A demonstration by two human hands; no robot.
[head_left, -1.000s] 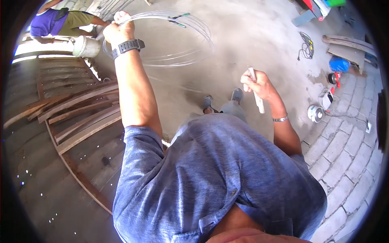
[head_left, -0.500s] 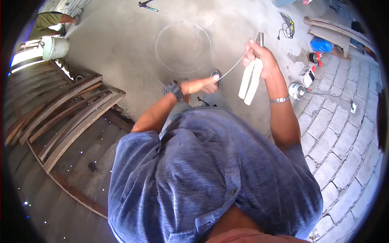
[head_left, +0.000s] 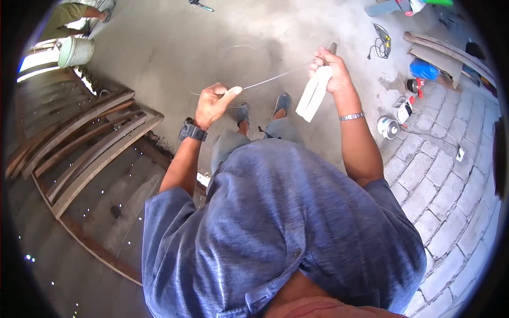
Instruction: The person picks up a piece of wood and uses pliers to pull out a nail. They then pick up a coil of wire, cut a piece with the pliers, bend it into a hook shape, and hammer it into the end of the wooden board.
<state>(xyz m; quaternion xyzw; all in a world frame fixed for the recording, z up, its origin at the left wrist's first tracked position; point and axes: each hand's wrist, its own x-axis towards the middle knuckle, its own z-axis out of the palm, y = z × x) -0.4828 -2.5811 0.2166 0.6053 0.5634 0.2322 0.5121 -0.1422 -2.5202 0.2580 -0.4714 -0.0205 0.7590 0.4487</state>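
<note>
My left hand [head_left: 212,105], with a black watch on its wrist, is closed on a thin wire [head_left: 273,79]. From its fingers the wire rises to the right, as far as my right hand [head_left: 333,73]. That hand is wrapped around pliers with white handles [head_left: 314,96]; their dark head sticks out above the fist. Whether the jaws bite the wire is hidden by the fingers. A faint loop of wire [head_left: 218,61] shows over the floor beyond my hands, and a free end extends left of my left hand.
Curved wooden pieces [head_left: 87,146] lie at left, near a pale bucket [head_left: 78,53]. Another person's leg [head_left: 90,13] shows at upper left. A second hand tool [head_left: 201,5] lies on the floor ahead. At right are a corded power tool [head_left: 382,41], a white can [head_left: 388,127] and a block wall [head_left: 440,159].
My left hand has moved left and turned, still on the wire, so a longer stretch spans between my hands. My right hand has shifted slightly left, and the pliers' handles look closer together.
</note>
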